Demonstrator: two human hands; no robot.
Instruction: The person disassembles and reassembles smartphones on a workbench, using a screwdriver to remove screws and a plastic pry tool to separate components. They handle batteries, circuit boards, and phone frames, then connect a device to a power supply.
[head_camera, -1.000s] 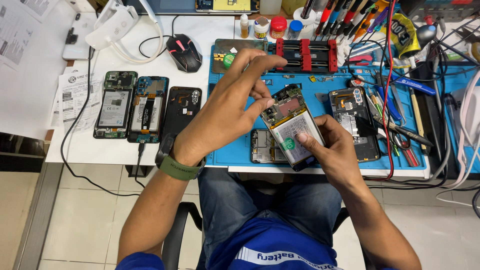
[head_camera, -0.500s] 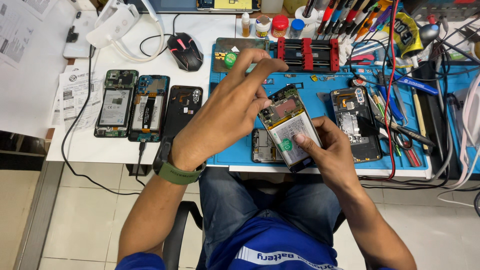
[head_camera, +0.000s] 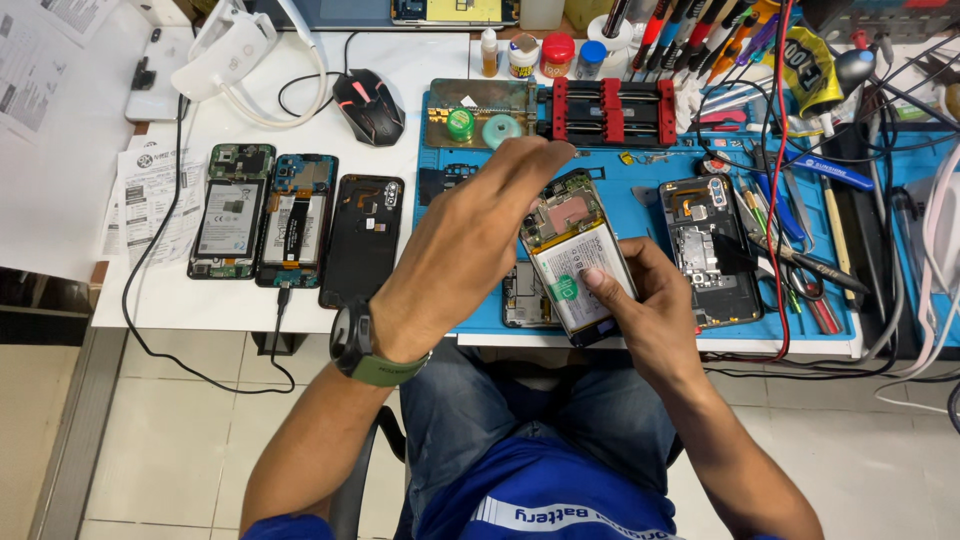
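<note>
My right hand (head_camera: 640, 305) grips an opened phone (head_camera: 575, 255) with its back off, white battery and circuit board showing, thumb pressed on the battery. My left hand (head_camera: 480, 235), with a dark watch on a green strap, hovers over the phone's upper left, fingers curved toward its top edge and touching or nearly touching it. Both hands are above the front of a blue work mat (head_camera: 640, 200). A small board part (head_camera: 522, 298) lies on the mat below the phone.
Three opened phones (head_camera: 290, 220) lie in a row on the white table at left, one with a cable plugged in. Another opened phone (head_camera: 712, 250) lies right of my hands. A red clamp fixture (head_camera: 610, 110), mouse (head_camera: 368, 105), bottles, tweezers and screwdrivers crowd the back and right.
My left hand's fingers have drawn together and shifted slightly along the phone's top. The right hand keeps holding the phone in nearly the same spot.
</note>
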